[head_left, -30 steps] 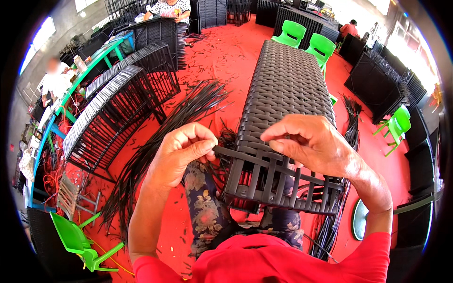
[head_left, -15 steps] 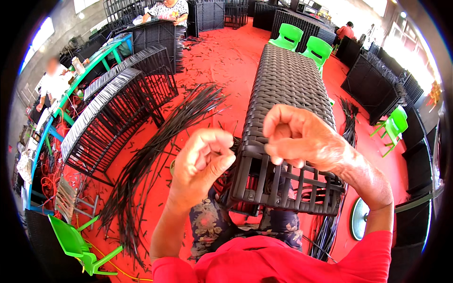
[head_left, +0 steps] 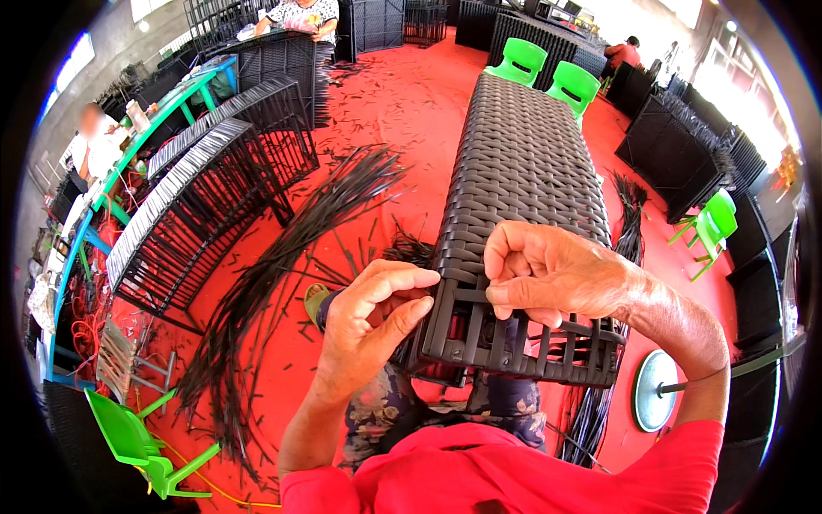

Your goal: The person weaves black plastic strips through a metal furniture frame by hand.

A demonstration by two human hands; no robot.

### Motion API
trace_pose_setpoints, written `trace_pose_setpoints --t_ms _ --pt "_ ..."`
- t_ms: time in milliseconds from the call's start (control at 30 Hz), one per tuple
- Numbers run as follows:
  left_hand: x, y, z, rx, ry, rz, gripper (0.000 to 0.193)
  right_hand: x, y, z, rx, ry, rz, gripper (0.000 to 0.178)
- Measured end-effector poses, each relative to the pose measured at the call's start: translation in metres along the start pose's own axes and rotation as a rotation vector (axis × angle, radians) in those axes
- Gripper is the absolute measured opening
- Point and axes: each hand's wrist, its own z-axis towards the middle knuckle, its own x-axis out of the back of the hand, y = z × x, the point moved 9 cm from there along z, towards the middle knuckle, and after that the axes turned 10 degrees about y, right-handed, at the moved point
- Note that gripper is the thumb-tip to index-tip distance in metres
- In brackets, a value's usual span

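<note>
A long dark brown woven wicker piece (head_left: 522, 163) stretches away in front of me. Its near end is an open lattice of flat strips (head_left: 548, 351). At its left near corner is my left hand (head_left: 368, 317), fingers curled and thumb and forefinger tips against the edge; whatever lies between them is too small to make out. My right hand (head_left: 561, 270) is over the last woven rows, thumb and forefinger pinched at the end of a short flat wicker strip (head_left: 471, 295) that crosses the lattice between both hands.
Bundles of loose dark strips (head_left: 282, 265) cover the red floor at left. Slatted black frames (head_left: 197, 206) stand beyond them. Green chairs (head_left: 145, 445) are at lower left, right and far end. A round-based stand (head_left: 655, 390) is by my right arm. Other people work farther back.
Both hands have come down onto the near end of the wicker piece from just above it. The right thumb and forefinger have closed at the strip.
</note>
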Motion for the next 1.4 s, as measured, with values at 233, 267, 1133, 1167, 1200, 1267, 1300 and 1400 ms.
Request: trace_pose_setpoints --t_ms 233,267,1133,1167,1200,1267,1300,1400 --pt "-0.001 -0.003 0.0 0.04 -0.002 -0.046 0.025 -0.001 -0.004 -0.002 0.02 0.056 0.011 0.019" --pt "-0.002 -0.005 0.0 0.053 -0.013 -0.064 0.025 -0.001 -0.004 -0.003 0.025 0.06 0.01 0.02" --pt "-0.007 -0.022 -0.004 0.232 0.037 -0.308 0.028 -0.005 -0.016 -0.009 0.122 0.189 -0.233 0.021" --pt "-0.005 -0.024 -0.004 0.273 0.055 -0.359 0.028 -0.008 -0.022 -0.012 0.129 0.225 -0.304 0.021" --pt "-0.006 -0.025 -0.001 0.276 0.064 -0.37 0.025 -0.008 -0.034 -0.014 0.358 0.305 -0.41 0.02" --pt "-0.002 -0.03 0.003 0.279 0.1 -0.377 0.021 -0.017 -0.047 -0.023 0.835 0.437 -0.608 0.017" --pt "0.001 -0.032 0.004 0.281 0.124 -0.379 0.02 -0.021 -0.048 -0.022 0.788 0.435 -0.659 0.014" --pt "0.004 -0.031 0.003 0.228 0.096 -0.168 0.015 -0.032 -0.044 -0.018 0.899 0.373 -0.764 0.013"
